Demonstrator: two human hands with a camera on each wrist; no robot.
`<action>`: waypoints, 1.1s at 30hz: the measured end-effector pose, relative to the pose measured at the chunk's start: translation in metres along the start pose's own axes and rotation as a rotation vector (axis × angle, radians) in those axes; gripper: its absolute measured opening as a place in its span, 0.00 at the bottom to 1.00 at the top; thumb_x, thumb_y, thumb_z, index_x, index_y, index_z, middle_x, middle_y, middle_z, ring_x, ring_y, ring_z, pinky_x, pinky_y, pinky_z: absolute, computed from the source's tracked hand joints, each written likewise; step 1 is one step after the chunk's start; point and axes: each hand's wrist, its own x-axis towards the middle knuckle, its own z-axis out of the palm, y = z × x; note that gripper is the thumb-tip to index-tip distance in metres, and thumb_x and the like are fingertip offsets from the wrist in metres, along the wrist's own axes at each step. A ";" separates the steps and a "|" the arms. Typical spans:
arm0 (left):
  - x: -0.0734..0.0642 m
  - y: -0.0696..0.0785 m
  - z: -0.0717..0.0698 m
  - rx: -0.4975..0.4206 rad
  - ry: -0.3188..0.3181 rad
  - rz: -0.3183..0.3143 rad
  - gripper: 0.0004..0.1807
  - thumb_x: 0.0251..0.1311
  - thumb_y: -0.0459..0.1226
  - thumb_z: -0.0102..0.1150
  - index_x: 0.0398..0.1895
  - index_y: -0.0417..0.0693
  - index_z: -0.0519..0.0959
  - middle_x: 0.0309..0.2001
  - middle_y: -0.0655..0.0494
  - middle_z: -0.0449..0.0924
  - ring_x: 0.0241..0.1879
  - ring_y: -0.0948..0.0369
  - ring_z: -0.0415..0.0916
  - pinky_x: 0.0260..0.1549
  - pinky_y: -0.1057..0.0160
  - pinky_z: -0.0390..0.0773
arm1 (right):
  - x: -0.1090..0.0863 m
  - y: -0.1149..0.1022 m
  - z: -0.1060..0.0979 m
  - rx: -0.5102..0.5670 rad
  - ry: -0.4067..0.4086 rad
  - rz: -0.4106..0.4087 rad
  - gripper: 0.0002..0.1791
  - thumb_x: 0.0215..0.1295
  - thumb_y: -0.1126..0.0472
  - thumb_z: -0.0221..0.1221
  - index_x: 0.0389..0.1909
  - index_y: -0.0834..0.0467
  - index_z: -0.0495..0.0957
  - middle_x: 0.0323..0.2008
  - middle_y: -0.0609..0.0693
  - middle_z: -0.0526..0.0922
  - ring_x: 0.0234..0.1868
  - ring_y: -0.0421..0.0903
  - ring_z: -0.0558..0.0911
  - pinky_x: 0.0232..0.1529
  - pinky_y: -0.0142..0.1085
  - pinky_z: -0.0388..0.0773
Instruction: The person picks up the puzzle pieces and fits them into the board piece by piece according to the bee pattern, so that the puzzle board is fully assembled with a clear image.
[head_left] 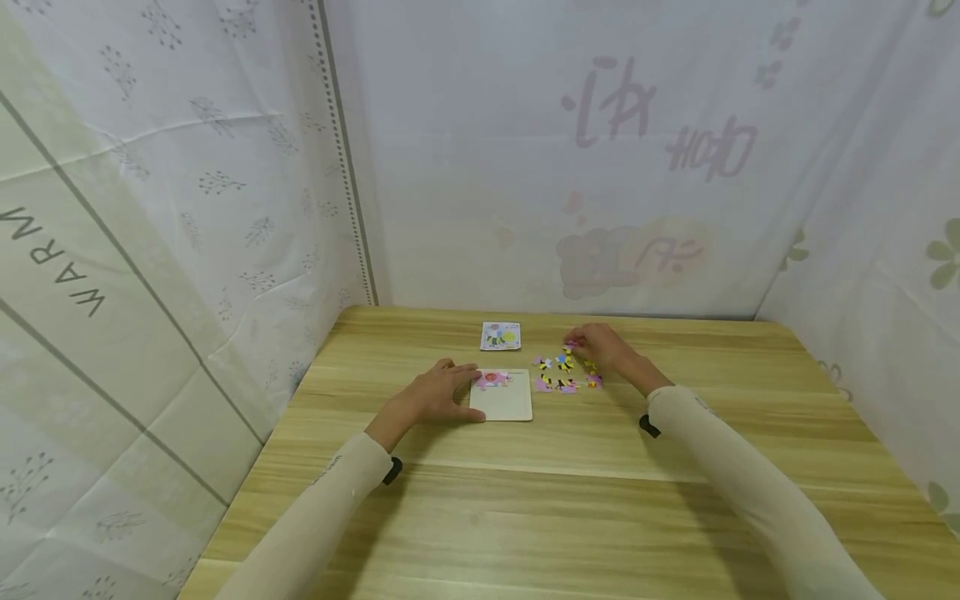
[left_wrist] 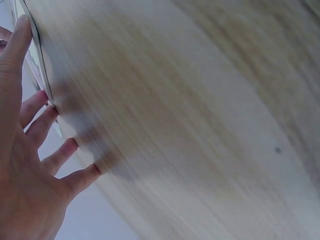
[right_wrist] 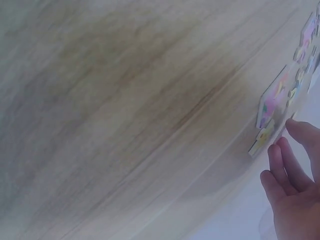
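My left hand [head_left: 438, 393] rests at the left side of a square cream puzzle board [head_left: 501, 404], its thumb at the lower corner and fingers spread along the upper part. In the left wrist view, the left hand [left_wrist: 35, 165] has its fingertips on the tabletop and the board's edge. Pink joined pieces [head_left: 491, 379] lie in the board's upper left. My right hand [head_left: 603, 346] pinches a pink puzzle piece [head_left: 572, 343] at the far side of the loose pieces. In the right wrist view, the right hand [right_wrist: 295, 175] hides that piece.
Several loose bee-patterned puzzle pieces [head_left: 558, 383] lie right of the board. A printed picture card [head_left: 500, 337] with a bee lies behind it. The wooden table [head_left: 480, 517] meets printed curtains [head_left: 540, 167] at the back and sides.
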 end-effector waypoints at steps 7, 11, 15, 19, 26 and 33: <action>-0.002 0.000 0.000 -0.013 0.005 -0.005 0.50 0.58 0.67 0.68 0.78 0.52 0.67 0.79 0.54 0.63 0.74 0.46 0.60 0.67 0.39 0.69 | -0.003 -0.008 -0.001 0.012 0.020 -0.078 0.11 0.72 0.70 0.63 0.52 0.67 0.86 0.49 0.61 0.88 0.51 0.59 0.86 0.55 0.52 0.82; -0.003 0.000 0.001 -0.023 0.008 -0.005 0.50 0.58 0.67 0.67 0.78 0.53 0.67 0.79 0.54 0.63 0.75 0.45 0.59 0.67 0.38 0.68 | -0.005 -0.016 -0.002 0.033 0.012 -0.092 0.11 0.72 0.70 0.63 0.52 0.66 0.86 0.50 0.59 0.88 0.52 0.57 0.86 0.55 0.51 0.82; -0.003 -0.001 0.001 -0.026 0.009 -0.001 0.50 0.58 0.67 0.67 0.79 0.53 0.67 0.79 0.54 0.62 0.76 0.44 0.58 0.67 0.36 0.68 | -0.006 -0.023 -0.001 0.057 0.010 -0.096 0.11 0.72 0.69 0.63 0.51 0.65 0.87 0.50 0.59 0.88 0.53 0.57 0.85 0.55 0.51 0.83; -0.003 -0.001 0.001 -0.024 0.012 0.000 0.50 0.58 0.68 0.66 0.78 0.53 0.67 0.79 0.54 0.63 0.76 0.43 0.57 0.67 0.36 0.67 | -0.008 -0.032 0.001 0.039 0.010 -0.108 0.10 0.73 0.68 0.63 0.50 0.64 0.87 0.50 0.59 0.88 0.53 0.57 0.85 0.54 0.51 0.83; -0.003 0.000 0.000 -0.028 0.001 -0.011 0.50 0.57 0.68 0.67 0.78 0.53 0.67 0.79 0.55 0.62 0.76 0.44 0.57 0.68 0.37 0.67 | -0.011 -0.045 0.006 0.008 0.018 -0.219 0.10 0.69 0.69 0.66 0.49 0.64 0.88 0.48 0.58 0.88 0.50 0.56 0.86 0.50 0.49 0.84; -0.003 0.001 0.000 -0.020 -0.005 -0.015 0.51 0.58 0.68 0.67 0.79 0.53 0.67 0.79 0.54 0.62 0.76 0.44 0.57 0.69 0.38 0.66 | -0.012 -0.052 0.013 0.058 0.024 -0.310 0.09 0.68 0.71 0.66 0.47 0.65 0.88 0.46 0.58 0.88 0.50 0.57 0.85 0.51 0.54 0.83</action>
